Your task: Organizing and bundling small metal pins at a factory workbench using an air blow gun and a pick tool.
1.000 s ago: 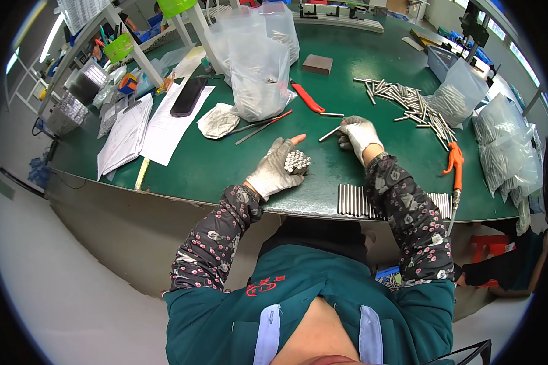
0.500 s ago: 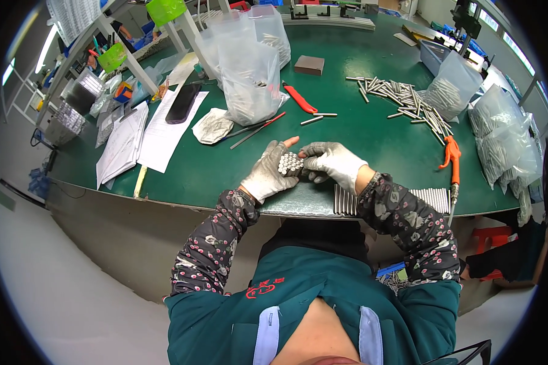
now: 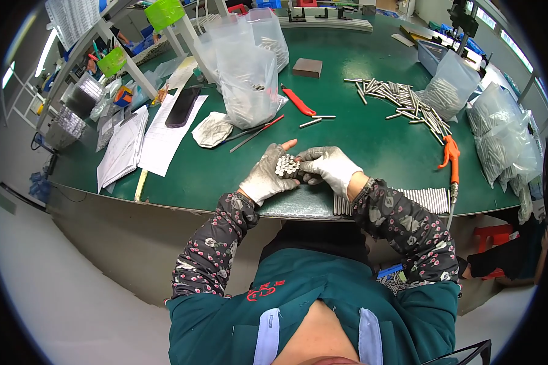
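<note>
A bundle of short metal rods (image 3: 287, 165) shows its round ends toward me just above the front of the green table. My left hand (image 3: 263, 176), in a white and grey glove with a bare thumb, is closed around this bundle. On the bundle's right side, my gloved right hand (image 3: 330, 166) has its fingers bent against the rods; its fingertips are partly hidden. Below my right wrist, a row of metal rods (image 3: 429, 199) lies side by side along the table's front edge, partly covered by my sleeve.
Loose rods (image 3: 402, 100) are heaped at the right, near an orange air gun (image 3: 450, 153) and bags of rods (image 3: 499, 131). Clear plastic bags (image 3: 246, 85) stand behind my hands. A red-handled tool (image 3: 298, 101), phone (image 3: 182, 107) and papers (image 3: 123, 149) lie further left.
Both hands and the rod bundle stay almost in place, with my right hand shifted very slightly left and down. The things on the table have not been moved.
</note>
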A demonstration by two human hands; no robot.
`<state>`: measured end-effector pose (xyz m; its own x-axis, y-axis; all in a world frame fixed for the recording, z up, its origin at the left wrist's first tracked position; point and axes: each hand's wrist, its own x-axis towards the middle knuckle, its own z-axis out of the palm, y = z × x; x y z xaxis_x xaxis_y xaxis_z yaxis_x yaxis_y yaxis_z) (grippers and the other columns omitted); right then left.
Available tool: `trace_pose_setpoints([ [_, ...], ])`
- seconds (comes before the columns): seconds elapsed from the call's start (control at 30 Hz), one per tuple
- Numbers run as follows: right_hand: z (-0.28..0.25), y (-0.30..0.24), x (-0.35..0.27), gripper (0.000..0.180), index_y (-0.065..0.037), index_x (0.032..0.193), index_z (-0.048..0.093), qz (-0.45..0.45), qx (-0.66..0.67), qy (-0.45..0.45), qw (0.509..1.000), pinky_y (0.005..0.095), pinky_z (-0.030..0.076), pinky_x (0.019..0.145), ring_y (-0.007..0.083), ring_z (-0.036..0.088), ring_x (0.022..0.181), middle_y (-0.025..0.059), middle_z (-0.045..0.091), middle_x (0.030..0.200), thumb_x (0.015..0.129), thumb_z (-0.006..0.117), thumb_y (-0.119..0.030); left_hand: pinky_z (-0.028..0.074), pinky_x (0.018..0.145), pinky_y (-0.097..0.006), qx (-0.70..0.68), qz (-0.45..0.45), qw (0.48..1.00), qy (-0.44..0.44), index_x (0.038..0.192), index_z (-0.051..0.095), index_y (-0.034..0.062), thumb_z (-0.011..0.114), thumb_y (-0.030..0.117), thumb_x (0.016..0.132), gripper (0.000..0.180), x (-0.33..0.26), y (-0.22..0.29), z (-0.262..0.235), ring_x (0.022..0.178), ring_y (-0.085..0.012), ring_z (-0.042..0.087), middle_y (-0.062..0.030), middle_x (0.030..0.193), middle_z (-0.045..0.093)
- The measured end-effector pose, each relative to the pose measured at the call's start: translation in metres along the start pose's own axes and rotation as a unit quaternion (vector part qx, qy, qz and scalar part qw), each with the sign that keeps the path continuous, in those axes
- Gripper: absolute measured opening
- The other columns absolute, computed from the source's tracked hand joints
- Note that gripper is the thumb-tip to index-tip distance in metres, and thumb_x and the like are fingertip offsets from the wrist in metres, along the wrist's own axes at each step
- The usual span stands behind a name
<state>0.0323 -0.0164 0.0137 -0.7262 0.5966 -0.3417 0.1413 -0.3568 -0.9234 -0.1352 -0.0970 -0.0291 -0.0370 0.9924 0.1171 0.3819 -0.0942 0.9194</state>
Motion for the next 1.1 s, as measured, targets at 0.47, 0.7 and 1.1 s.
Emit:
trace_pose_setpoints([
  [0.47, 0.002, 0.001, -0.002, 0.019, 0.002, 0.099, 0.06, 0.005, 0.001, -0.023, 1.0, 0.0203, 0.046, 0.054, 0.0085, 0.053, 0.06, 0.0057, 0.061, 0.08, 0.082, 0.062, -0.006, 0.046, 0.083, -0.021, -0.105, -0.027, 0.994, -0.023, 0.134, 0.037, 0.009, 0.071, -0.011, 0.063, 0.081, -0.004, 0.011, 0.001, 0.093, -0.0084, 0.053, -0.0013, 0.104, 0.054],
  [0.7, 0.003, 0.0, 0.002, 0.017, 0.002, 0.098, 0.059, 0.008, 0.009, -0.017, 1.0, 0.021, 0.045, 0.053, 0.0092, 0.052, 0.059, 0.0054, 0.06, 0.078, 0.083, 0.06, -0.005, 0.047, 0.081, -0.021, -0.091, -0.032, 0.995, -0.008, 0.132, 0.039, 0.0077, 0.073, -0.008, 0.062, 0.079, -0.004, 0.014, 0.001, 0.091, -0.0084, 0.054, -0.0023, 0.104, 0.055],
  [1.1, -0.014, -0.019, -0.006, 0.025, -0.001, 0.103, 0.06, -0.01, -0.167, 0.004, 0.986, 0.0199, 0.046, 0.056, 0.0073, 0.054, 0.059, 0.0017, 0.059, 0.076, 0.082, 0.06, -0.015, 0.047, 0.077, -0.025, -0.116, -0.085, 0.989, -0.026, 0.109, 0.051, 0.0073, 0.074, 0.004, 0.06, 0.055, -0.001, 0.007, 0.001, 0.086, -0.0125, 0.055, -0.0033, 0.097, 0.054],
])
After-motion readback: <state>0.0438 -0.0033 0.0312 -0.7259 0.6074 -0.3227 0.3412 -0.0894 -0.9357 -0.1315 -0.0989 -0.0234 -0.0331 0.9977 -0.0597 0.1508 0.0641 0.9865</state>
